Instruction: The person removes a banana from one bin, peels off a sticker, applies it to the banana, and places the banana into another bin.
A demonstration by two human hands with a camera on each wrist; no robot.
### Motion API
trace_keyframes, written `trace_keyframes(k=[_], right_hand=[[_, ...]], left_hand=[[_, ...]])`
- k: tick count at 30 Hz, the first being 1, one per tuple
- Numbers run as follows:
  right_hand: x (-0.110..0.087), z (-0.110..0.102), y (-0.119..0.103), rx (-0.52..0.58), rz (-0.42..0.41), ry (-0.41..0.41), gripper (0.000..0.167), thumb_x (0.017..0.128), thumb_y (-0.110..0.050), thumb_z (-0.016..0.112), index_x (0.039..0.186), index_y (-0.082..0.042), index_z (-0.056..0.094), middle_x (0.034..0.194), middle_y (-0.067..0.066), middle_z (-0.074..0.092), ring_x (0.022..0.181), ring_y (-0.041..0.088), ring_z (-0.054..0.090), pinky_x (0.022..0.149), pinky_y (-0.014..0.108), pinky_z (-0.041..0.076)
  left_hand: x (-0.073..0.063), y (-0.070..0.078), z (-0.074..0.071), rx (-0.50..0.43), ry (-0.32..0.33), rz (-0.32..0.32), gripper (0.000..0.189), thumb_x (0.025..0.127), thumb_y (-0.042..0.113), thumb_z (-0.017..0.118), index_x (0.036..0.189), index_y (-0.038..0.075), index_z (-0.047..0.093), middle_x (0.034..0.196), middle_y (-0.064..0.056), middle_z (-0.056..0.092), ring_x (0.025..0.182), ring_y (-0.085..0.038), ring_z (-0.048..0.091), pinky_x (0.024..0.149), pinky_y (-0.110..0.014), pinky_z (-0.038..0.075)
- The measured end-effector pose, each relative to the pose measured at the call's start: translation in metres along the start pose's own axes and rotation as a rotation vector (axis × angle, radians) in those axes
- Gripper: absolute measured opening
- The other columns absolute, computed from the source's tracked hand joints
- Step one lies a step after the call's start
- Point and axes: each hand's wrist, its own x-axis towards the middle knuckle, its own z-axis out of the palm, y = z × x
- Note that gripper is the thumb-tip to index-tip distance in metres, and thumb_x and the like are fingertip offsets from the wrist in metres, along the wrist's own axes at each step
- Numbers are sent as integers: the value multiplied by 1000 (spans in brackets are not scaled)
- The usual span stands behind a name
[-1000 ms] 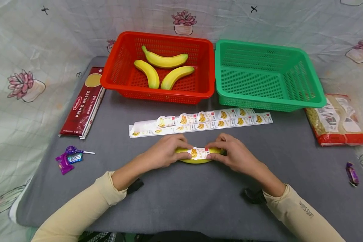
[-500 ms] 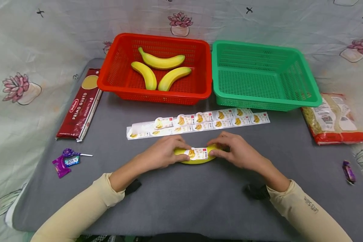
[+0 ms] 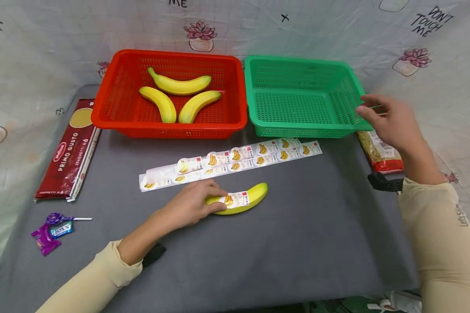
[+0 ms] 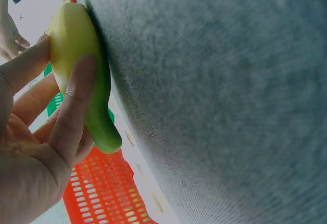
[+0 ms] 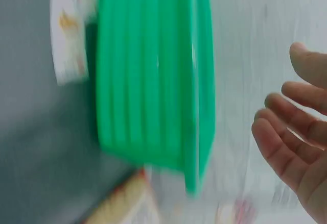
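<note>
A yellow banana (image 3: 257, 194) with a white banana-picture sticker (image 3: 238, 199) on its upper side lies on the grey table. My left hand (image 3: 196, 202) grips its left end between thumb and fingers; the left wrist view shows the thumb along the banana (image 4: 74, 35) and fingers behind it. My right hand (image 3: 393, 121) is raised at the right end of the green basket (image 3: 305, 130), holding nothing. In the right wrist view the right hand (image 5: 301, 127) has its fingers loosely spread beside the basket's rim. Strips of banana stickers (image 3: 235, 165) lie behind the banana.
Three bananas lie in the red basket (image 3: 168, 132), left of the green one. A red spaghetti pack (image 3: 68, 152) and some sweets (image 3: 47, 239) with a lollipop (image 3: 56, 218) are on the left. A bag of grain (image 3: 380, 150) lies partly behind my right arm.
My right hand has let go of the banana's right end and moved up and right to the green basket. The left hand still holds the banana. The head view has turned right.
</note>
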Motion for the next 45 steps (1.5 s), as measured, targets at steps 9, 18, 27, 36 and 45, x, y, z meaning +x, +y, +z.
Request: trace_keyframes(k=[9,18,27,36,45], right_hand=[[19,-14,78,224,345,-148,58,104,-47,49,148,-10,53,98,-13,73,72,-15,61,64,12,49],[18,1,85,733,442,-88,23,98,-21,66,81,-32,76,79,-15,71,71,2,71,65,16,58],[21,2,86,755,444,-65,17,96,-22,68,83,-30,75,81,-14,70,72,2,70,66,17,58],[18,4,93,850,428,-42,14,96,-18,69,86,-25,77,81,-10,72,71,4,71,65,18,59],[17,4,91,791,396,-32,19,98,-18,67,86,-29,77,80,-12,73,70,4,72,64,18,58]], left_hand=[[-3,-2,3,-8,20,19,36,91,25,78,123,10,74,117,-4,76,111,-20,69,98,-44,54],[-3,0,3,-8,5,22,37,90,25,79,123,9,74,117,-5,76,109,-20,69,97,-43,54],[-1,2,2,17,4,20,38,92,27,77,124,8,73,118,-6,75,110,-21,68,98,-44,54],[4,6,-7,2,41,34,34,87,25,82,118,11,77,110,-1,77,99,-18,68,90,-41,54],[21,37,-46,-88,121,70,37,83,23,86,117,14,77,112,0,77,98,-17,66,88,-39,54]])
